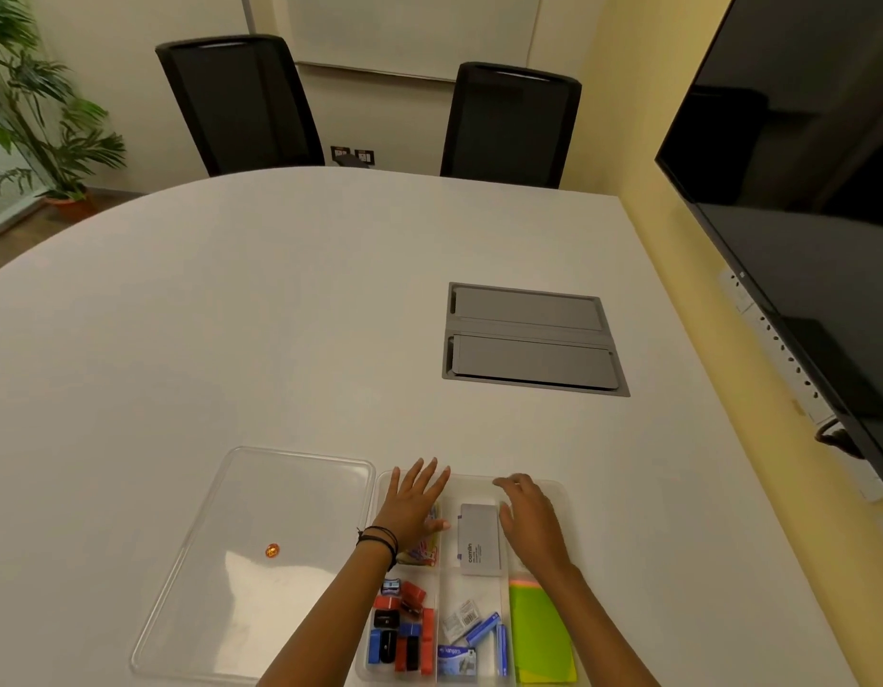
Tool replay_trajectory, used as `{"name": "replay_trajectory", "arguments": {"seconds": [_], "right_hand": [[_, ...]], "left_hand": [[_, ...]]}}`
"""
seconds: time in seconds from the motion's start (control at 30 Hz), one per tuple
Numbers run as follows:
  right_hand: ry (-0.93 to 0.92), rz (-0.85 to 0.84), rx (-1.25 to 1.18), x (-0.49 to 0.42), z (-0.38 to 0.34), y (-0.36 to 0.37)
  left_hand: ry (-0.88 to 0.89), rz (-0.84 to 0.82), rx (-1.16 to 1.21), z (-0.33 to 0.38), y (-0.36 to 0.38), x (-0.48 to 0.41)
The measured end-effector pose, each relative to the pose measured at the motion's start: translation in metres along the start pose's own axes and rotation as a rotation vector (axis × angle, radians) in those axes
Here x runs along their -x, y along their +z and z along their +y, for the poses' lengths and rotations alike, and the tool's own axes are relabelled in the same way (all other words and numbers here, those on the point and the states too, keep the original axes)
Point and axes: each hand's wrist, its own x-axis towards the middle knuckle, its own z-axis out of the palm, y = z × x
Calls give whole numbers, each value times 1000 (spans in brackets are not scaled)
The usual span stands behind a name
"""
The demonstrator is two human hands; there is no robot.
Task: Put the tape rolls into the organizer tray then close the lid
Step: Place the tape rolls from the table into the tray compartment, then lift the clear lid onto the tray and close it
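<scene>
The clear organizer tray (471, 485) sits at the table's near edge, split into several compartments. Its clear lid (281, 513), marked with a small orange sticker, lies flat on the table just left of the tray. My left hand (414, 503) hovers palm down with spread fingers over the far left compartment, above coloured clips (427, 550). Over the far right compartment is my right hand (526, 518), palm down with fingers loosely bent at the far rim. I see no tape roll; whatever lies under my hands is hidden.
The tray also holds a grey Camlin box (479, 540), red, black and blue sharpeners and erasers (400, 627), staple boxes (474, 637) and green sticky notes (538, 632). A grey cable hatch (531, 339) is set into the table beyond. Two black chairs (241, 106) stand at the far side; a dark screen (801, 190) hangs on the right.
</scene>
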Motion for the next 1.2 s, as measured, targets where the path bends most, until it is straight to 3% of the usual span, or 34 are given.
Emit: {"name": "replay_trajectory", "arguments": {"seconds": [0.17, 0.33, 0.67, 0.9, 1.2], "right_hand": [[-119, -57, -116, 11, -26, -1], [-250, -168, -169, 25, -50, 12], [-485, -466, -105, 52, -107, 55], [-695, -662, 203, 70, -134, 88], [-740, -786, 500, 88, -148, 114]], "left_hand": [[41, 205, 177, -2, -11, 20], [-57, 338, 286, -26, -5, 68], [-512, 493, 487, -85, 31, 189], [-830, 444, 593, -105, 69, 257], [-995, 287, 520, -141, 64, 276]]}}
